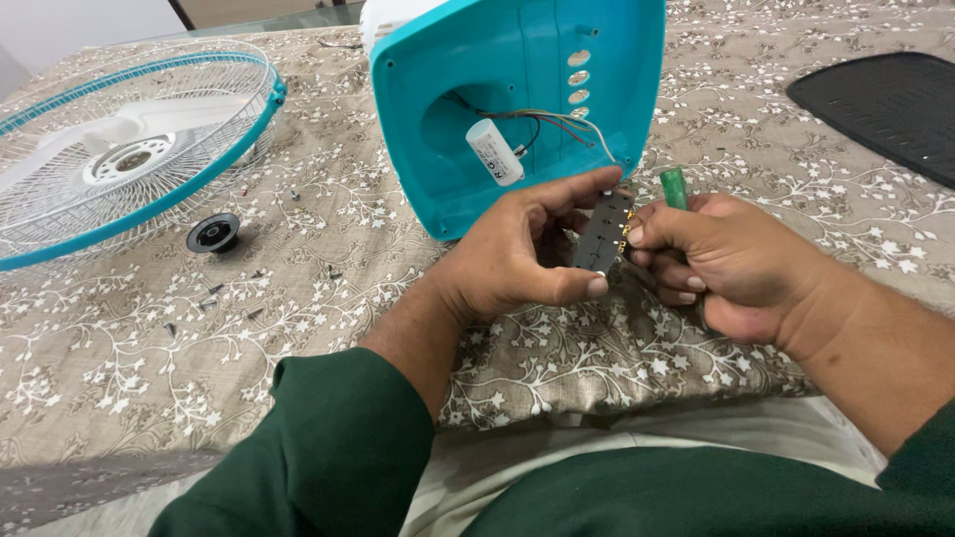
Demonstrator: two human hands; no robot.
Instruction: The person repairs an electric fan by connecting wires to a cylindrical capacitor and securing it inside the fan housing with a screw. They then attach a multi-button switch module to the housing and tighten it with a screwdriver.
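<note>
My left hand (522,249) pinches a dark flat switch board (604,231) between thumb and forefinger, holding it upright. My right hand (721,261) closes around a green-handled screwdriver (674,187), with its fingertips touching the board's right edge. Just behind both hands stands an open teal fan base housing (468,70). Coloured wires (557,121) run from inside it toward the board. A white cylindrical capacitor (494,152) hangs in the housing.
A fan guard with teal rim and white blades (119,149) lies at the left. A black round cap (213,234) and several small screws (214,298) lie on the floral cloth (119,378). A black mat (885,104) sits at the far right.
</note>
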